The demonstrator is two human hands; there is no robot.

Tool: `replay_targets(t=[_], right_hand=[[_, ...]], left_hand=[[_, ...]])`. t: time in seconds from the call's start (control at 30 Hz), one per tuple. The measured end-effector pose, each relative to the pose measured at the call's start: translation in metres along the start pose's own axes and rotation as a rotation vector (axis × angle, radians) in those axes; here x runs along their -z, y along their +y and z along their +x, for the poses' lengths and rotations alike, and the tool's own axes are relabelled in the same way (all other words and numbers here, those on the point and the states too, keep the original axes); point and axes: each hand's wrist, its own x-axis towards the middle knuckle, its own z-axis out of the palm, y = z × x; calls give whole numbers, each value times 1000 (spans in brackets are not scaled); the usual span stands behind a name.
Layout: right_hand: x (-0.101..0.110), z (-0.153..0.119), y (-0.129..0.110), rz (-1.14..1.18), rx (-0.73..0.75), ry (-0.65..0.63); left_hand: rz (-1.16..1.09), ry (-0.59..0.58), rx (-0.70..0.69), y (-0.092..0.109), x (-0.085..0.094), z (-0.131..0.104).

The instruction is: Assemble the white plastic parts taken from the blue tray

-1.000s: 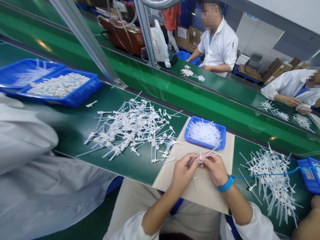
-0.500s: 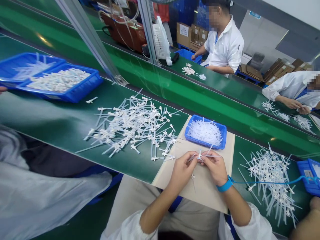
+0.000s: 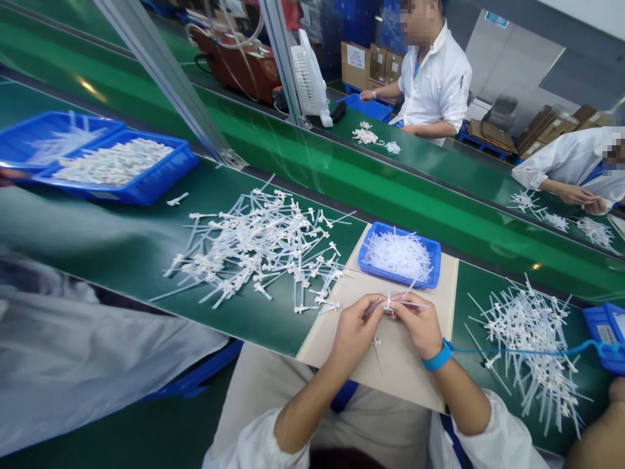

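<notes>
Head camera view: a long green table (image 3: 131, 251) runs past the fingers on both sides. Directly beneath the fingers is a beige sheet (image 3: 415, 371). Left of the fingers spreads a wide heap of white connectors with thin tubes (image 3: 254, 241); a narrower second heap (image 3: 532, 345) lies to their right. Just beyond the fingers, a blue tray (image 3: 436, 267) holds short, translucent tubes (image 3: 398, 255).

The left hand (image 3: 354, 332) and right hand (image 3: 424, 331) meet above the sheet, fingers closed in a pinch around one small white connector (image 3: 388, 301), held between the fingertips. Thin tubes stick out past the right fingers; exactly what each fingertip grips is too small to tell. A blue band (image 3: 438, 357) with a cord circles the right wrist. Nearer the wearer than the fingers, a loose piece (image 3: 376, 342) lies on the sheet.

A light, steady pinch close to the joint, with tube and connector kept in line, should avoid bending the soft-looking tubing.
</notes>
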Motion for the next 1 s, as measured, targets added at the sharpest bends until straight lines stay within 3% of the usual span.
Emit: replay_targets(t=[0.33,0.73,1.0], right_hand=[[8,8,9,122,-34,23],[9,6,11,125,-31,-35],[12,4,2,1,2,-64]], left_hand=[[-56,-39,-48,-4,-1,2],[-57,-17,-35,-5,-4,1],[-56,-37,-8,-7,-3,-1]])
